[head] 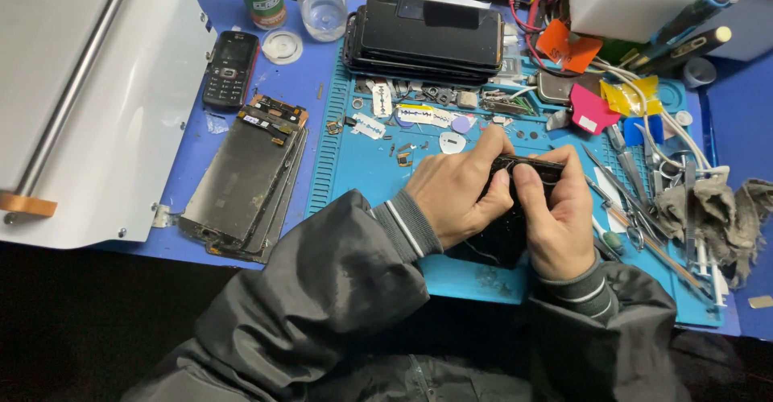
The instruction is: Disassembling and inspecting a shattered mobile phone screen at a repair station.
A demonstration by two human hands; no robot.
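Black phone [515, 209] at frame centre, gripped by left hand [455, 193] and right hand [560, 213], thumbs pressed together on top.

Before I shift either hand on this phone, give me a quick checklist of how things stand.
1. Left hand has a grip on the dark phone: ok, fingers wrap its upper left edge.
2. Right hand has a grip too: ok, thumb presses near the top edge.
3. Phone backed by the blue mat: ok.
4. Tweezers and tools clear of the right hand: not ok, they lie close beside it.
5. Small loose parts clear of the left hand: not ok, scattered just ahead.
6. Phone's face condition: cannot tell, hands cover it.
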